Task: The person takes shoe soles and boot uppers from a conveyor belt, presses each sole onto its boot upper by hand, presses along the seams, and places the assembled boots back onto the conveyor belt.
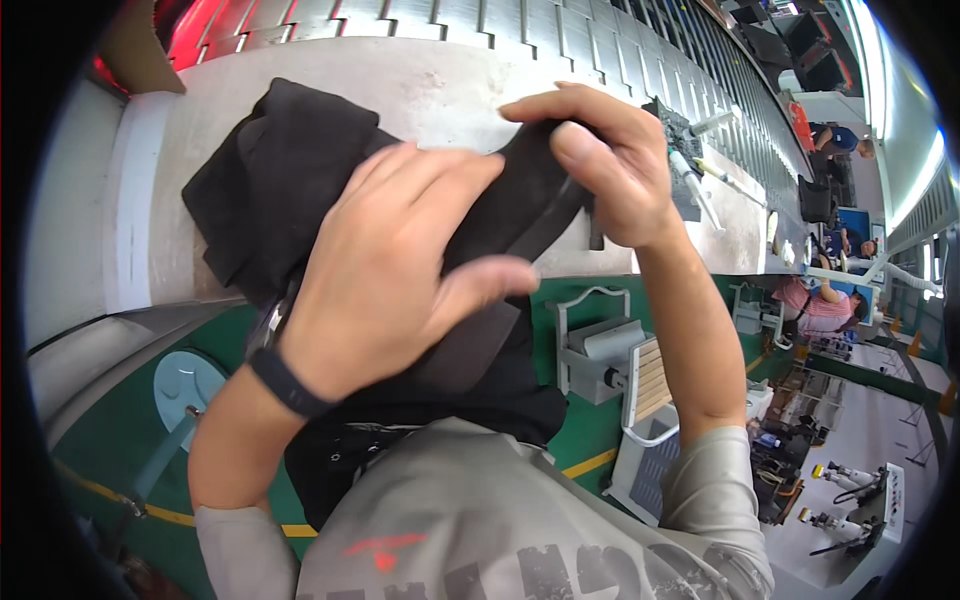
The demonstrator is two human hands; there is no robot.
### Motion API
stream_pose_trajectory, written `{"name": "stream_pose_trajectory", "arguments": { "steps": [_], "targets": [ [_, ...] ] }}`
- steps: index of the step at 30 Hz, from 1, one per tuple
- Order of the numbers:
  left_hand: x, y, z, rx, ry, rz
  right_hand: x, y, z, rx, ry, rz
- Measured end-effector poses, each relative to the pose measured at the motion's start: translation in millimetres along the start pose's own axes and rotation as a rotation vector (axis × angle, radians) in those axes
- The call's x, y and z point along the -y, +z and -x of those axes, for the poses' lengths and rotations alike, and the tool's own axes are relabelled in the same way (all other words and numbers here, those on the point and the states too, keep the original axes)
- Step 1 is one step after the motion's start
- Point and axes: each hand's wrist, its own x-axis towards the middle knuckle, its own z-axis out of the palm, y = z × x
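Note:
A black fabric piece (275, 180) lies bunched on the pale worktable (440, 90) and hangs over its near edge toward my lap. My left hand (395, 265), with a dark band on its wrist, presses flat on the fabric with the fingers spread over it. My right hand (605, 165) pinches the cloth's upper right part between thumb and fingers. A dark strap-like strip (480, 340) of the same material runs down under my left hand.
Small tools and white tubes (700, 175) lie on the table to the right. A ribbed metal conveyor (560, 30) runs behind it. Below are a green floor, a grey metal stand (595, 355) and a white basket (645, 460). Other people work at the far right.

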Motion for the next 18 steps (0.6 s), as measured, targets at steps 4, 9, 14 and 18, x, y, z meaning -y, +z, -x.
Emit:
{"name": "stream_pose_trajectory", "arguments": {
  "steps": [4,9,14,18],
  "targets": [
    [-7.4,-20.3,65.1,0.047,0.091,-0.010,-15.2,8.4,8.1,-0.141,-0.414,0.292],
    [9.7,13.8,85.7,-0.113,0.180,-0.551,2.4,23.7,14.9,-0.258,-0.316,0.339],
    [4.8,21.4,87.5,-0.212,0.153,-0.536,4.9,54.0,17.9,-0.371,-0.447,0.496],
    [12.0,-4.6,70.0,-0.198,0.196,-0.256,-11.7,24.3,-7.6,-0.173,-0.435,0.408]
  ]
}}
